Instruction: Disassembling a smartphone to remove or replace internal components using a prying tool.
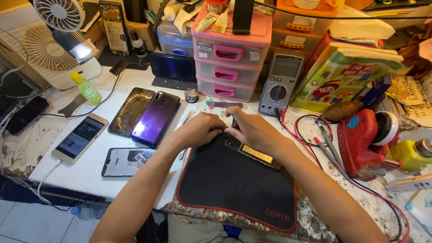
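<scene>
Two hands meet over one opened phone (252,153) at the far edge of the black mat (234,184), and that is where all the action is. It lies flat with its back off, a yellow-labelled battery showing between the wrists, the upper end hidden under the fingers. By the look of it this is a thin, stiff, light slab, fragile inside and likely slick at the rim, so the safe hold is along the side edges, clear of the exposed parts. The left hand (200,130) is curled with fingertips pinched together at the phone's top corner. The right hand (252,130) is pressed down on it, fingers closed around a slim dark tool whose shape I cannot make out. Just left of the mat on the surface (315,216) sit a bare phone frame (126,162), a purple phone (155,119) and a white phone (80,137). Behind the hands stand pink drawers (225,67) and a grey multimeter (279,85), its red leads looping near the right forearm.
</scene>
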